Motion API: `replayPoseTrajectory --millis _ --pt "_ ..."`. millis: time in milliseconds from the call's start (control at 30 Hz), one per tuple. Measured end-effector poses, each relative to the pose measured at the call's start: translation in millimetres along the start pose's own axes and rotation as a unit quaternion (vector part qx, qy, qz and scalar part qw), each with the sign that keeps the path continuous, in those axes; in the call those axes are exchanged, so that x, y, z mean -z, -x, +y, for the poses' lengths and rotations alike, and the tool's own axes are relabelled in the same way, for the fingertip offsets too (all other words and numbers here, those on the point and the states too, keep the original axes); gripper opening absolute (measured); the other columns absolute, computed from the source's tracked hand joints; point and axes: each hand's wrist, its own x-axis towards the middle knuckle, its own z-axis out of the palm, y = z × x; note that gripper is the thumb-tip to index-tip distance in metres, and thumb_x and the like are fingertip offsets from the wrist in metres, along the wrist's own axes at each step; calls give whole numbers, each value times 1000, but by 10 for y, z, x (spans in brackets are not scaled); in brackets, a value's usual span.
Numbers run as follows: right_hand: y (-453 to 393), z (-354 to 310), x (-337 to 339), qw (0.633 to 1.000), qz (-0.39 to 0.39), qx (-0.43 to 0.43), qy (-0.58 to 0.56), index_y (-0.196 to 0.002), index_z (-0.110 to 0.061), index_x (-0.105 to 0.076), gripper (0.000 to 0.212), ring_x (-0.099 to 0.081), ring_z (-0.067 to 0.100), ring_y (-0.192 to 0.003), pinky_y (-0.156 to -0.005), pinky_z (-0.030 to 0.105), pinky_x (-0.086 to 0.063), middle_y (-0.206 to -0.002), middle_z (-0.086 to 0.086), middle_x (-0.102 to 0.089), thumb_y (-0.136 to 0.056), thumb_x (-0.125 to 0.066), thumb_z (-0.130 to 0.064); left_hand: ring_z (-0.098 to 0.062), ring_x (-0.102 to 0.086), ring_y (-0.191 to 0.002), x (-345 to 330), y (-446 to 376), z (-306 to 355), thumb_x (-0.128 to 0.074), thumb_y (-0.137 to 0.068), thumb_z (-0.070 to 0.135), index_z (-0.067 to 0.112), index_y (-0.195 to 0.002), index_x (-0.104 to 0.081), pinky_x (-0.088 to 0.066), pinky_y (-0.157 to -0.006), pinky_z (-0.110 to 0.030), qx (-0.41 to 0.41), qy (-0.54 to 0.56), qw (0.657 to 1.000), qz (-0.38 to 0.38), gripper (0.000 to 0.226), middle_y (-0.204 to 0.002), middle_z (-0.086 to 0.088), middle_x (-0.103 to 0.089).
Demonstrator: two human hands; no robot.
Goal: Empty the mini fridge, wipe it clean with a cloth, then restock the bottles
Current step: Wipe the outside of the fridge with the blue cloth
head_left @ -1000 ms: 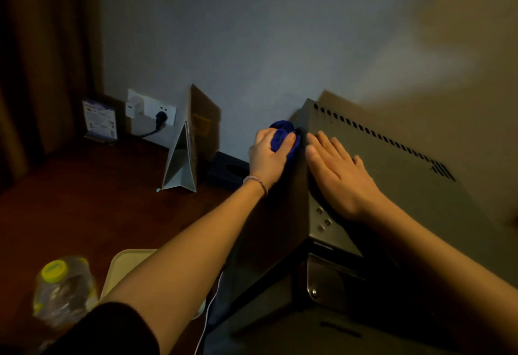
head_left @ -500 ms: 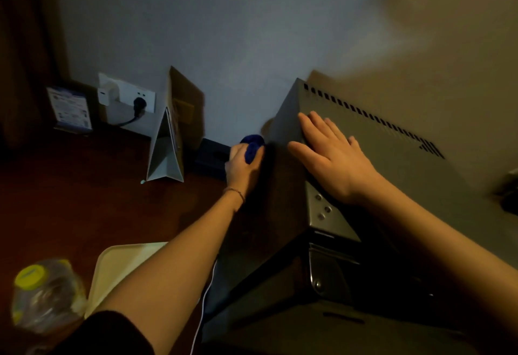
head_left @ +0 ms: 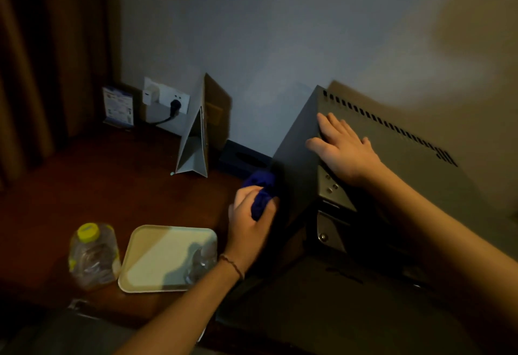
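Wiping is the step in hand: a bunched blue cloth point(head_left: 260, 192) is gripped in the curled fingers of the left hand point(head_left: 249, 223) and pressed against the dark left side of the mini fridge point(head_left: 297, 164), low down near the desk point(head_left: 84, 181). The right hand point(head_left: 344, 153) is laid flat, fingers spread, on the fridge top to steady it. A bottle point(head_left: 94, 253) is stood beside a pale tray point(head_left: 157, 256). More strokes along that side are probably called for next, then restocking.

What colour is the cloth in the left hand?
Dark blue; the cloth shows best in the head view, gripped by the left hand.
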Motion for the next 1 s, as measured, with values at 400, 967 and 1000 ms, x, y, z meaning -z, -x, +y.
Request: replayPoseTrajectory --millis 400,967,1000 --pt "-16 -4 -20 1000 5 -4 0 -159 -33 -5 64 6 15 -153 -119 55 2 -167 -8 4 -102 -28 -53 -12 -51 -119 -117 -254 639 -52 -87 56 27 -105 -64 -40 -105 -42 -106 17 994 -8 36 -124 13 -49" --pt "-38 19 -4 1000 -4 18 5 -157 -38 1 63 11 10 -151 -123 51 3 -165 -11 11 -102 -25 -51 -23 -57 -109 -779 -1995 -199 -60 -92 45 9 -108 -63 -43 -103 -45 -17 -16 999 -44 39 -121 -5 -51" --pt "-39 26 0 1000 -5 18 4 -157 -38 1 63 12 9 -151 -123 51 3 -165 -12 11 -102 -25 -51 -23 -58 -107 -796 -2034 -292 -60 -93 42 8 -106 -63 -43 -103 -45 -8 -22 999 -40 36 -119 -6 -52"
